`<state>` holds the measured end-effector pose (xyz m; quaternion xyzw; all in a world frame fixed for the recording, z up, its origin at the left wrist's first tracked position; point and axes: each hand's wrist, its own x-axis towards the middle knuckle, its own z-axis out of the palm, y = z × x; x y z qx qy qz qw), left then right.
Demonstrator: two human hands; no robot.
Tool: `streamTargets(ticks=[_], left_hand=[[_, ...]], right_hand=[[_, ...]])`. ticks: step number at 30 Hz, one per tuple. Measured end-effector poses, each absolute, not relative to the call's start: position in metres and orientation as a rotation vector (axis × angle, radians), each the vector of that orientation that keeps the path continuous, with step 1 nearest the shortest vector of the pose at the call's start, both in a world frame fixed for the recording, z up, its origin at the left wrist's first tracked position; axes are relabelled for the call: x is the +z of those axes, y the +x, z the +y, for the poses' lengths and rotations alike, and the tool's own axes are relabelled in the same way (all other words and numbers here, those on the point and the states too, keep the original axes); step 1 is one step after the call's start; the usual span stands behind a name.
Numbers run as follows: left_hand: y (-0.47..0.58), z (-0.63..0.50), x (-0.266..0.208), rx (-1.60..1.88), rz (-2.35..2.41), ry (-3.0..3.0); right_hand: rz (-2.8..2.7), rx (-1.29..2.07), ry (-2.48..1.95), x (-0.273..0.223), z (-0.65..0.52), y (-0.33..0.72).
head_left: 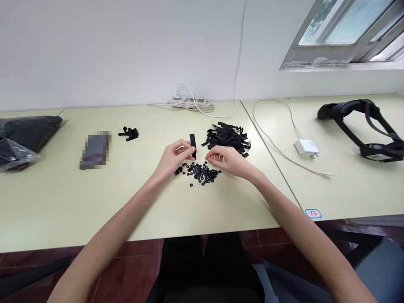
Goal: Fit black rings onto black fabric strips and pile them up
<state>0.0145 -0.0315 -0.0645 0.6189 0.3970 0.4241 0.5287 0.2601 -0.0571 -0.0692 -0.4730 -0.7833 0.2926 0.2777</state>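
Observation:
My left hand [176, 155] pinches a short black fabric strip [192, 142] upright between thumb and fingers. Just to the right, my right hand [227, 160] hovers at the edge of a loose heap of small black washer-like rings [202, 172]. Its thumb and fingertips are drawn together; whether a ring is between them is too small to make out. Behind the right hand lies a tangled pile of black strips [226, 136]. A smaller group of black strips [130, 134] rests farther left on the table.
On the pale table [142, 223] are a blurred-out dark object [95, 150], a black bag [28, 134] at left, a power strip [192, 102] by the wall, a white charger [306, 147] with cable, and a black headset-like frame [377, 149] at right.

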Motion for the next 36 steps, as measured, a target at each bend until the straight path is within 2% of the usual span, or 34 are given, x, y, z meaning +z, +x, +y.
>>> streamTargets(ticks=[15,28,36], left_hand=[[0.015,-0.032,-0.062,1.050,0.906,1.456],[0.018,-0.045,-0.060,0.957,0.904,1.704],[0.021,-0.049,-0.060,1.012,0.856,1.763]], right_hand=[[-2.294,0.735,-1.216,-0.079,-0.060,0.252],[-1.545,1.156,-1.031,-0.067,-0.064,0.244],[-1.511,1.090,-1.026,-0.065,-0.066,0.241]])
